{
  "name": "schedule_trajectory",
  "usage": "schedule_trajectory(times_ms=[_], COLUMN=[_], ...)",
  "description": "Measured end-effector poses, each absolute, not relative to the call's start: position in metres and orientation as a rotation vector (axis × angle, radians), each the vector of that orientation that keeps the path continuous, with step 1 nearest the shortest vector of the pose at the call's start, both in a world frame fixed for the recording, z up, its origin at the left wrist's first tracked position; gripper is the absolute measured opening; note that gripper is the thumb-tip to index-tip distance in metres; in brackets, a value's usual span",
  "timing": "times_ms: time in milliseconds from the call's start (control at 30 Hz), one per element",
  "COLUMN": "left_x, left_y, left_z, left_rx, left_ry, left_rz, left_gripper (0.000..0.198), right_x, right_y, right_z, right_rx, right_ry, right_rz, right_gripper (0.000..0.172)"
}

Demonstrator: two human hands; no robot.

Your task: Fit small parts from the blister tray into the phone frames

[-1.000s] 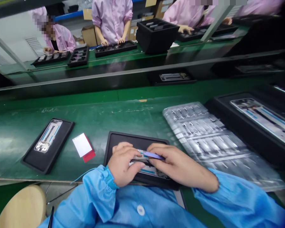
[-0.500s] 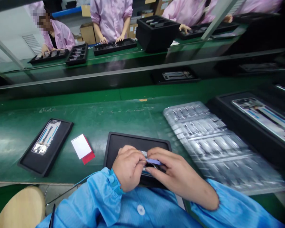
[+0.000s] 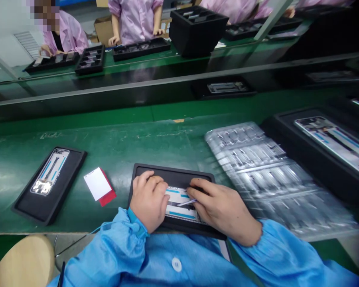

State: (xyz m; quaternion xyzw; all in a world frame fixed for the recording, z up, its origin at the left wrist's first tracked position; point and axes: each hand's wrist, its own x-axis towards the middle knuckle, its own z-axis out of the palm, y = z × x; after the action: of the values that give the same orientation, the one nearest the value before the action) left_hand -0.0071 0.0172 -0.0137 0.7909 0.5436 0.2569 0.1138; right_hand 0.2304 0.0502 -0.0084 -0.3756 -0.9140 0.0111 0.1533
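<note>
While the open left hand (image 3: 148,199) rests wide on a phone frame (image 3: 179,197) in a black tray (image 3: 170,170), the right hand (image 3: 219,209) keeps a narrow grip on a slim pick (image 3: 186,203) touching that frame; a clear blister tray (image 3: 257,171) lies beyond on the green tabletop (image 3: 122,147).

Your tray (image 3: 170,171) sits on the near bench (image 3: 113,147), straight before you, phone frame (image 3: 181,205) in it. Left: card (image 3: 97,184), then second tray (image 3: 20,211). Right: plastic blister sheet (image 3: 257,175), then deep tray (image 3: 287,155).
</note>
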Motion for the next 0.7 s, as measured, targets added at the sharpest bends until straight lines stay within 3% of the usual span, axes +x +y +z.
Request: schedule_trajectory(times_ms=[333, 567, 700], left_x=[-0.004, -0.004, -0.004], left_y=[0.019, 0.019, 0.020], left_z=[-0.014, -0.015, -0.015], left_rx=[2.300, 2.289, 2.286], left_ry=[1.538, 1.524, 1.521], left_rz=[0.576, 0.572, 0.578], left_gripper=[0.027, 0.022, 0.021], right_x=[0.224, 0.221, 0.219], right_y=[0.057, 0.062, 0.059], right_z=[-0.014, -0.006, -0.010], right_rx=[-1.029, -1.128, -1.158], right_ry=[-2.734, -2.653, -2.624], right_rz=[0.016, 0.284, 0.270], right_gripper=[0.020, 0.022, 0.023])
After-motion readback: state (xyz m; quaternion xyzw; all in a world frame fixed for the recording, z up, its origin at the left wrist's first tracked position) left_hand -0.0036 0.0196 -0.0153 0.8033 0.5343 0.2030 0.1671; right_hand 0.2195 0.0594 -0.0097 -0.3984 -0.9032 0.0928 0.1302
